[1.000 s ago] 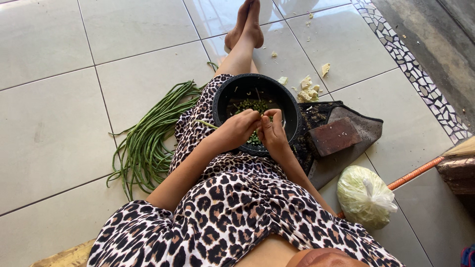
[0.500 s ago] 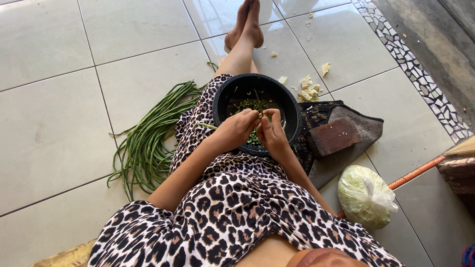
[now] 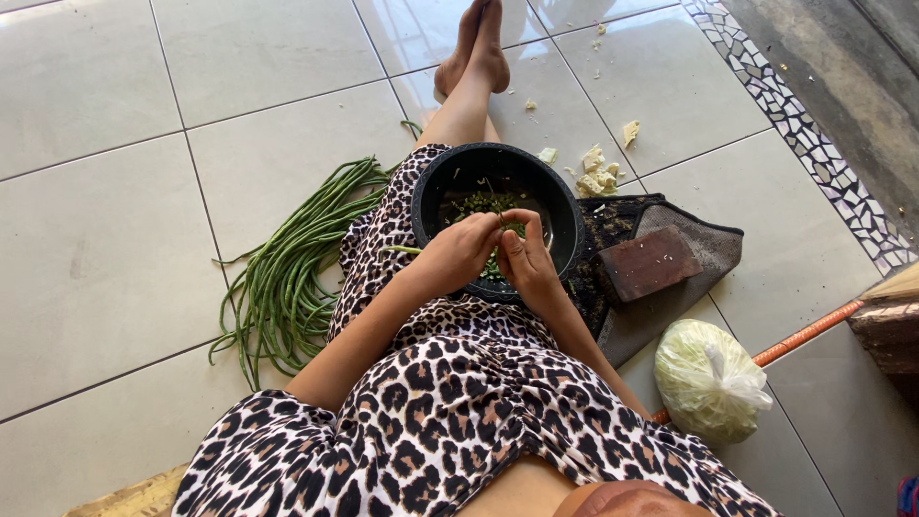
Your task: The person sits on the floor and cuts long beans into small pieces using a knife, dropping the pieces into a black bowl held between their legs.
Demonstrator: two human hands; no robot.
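Long bean [image 3: 400, 250], thin, light and bendy, is pinched by both hands' grip, left hand [image 3: 459, 257] and right hand [image 3: 525, 260], over the black bowl [image 3: 565, 213]; best gripped close to the break.

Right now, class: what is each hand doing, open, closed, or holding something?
Left hand: closed on a long green bean, over the black bowl.
Right hand: fingers pinched at the bean's tip; the grip itself cannot be told.

home porch | tiled floor [image 3: 115, 268] | mosaic edging [image 3: 795, 124] | long beans [image 3: 287, 268]
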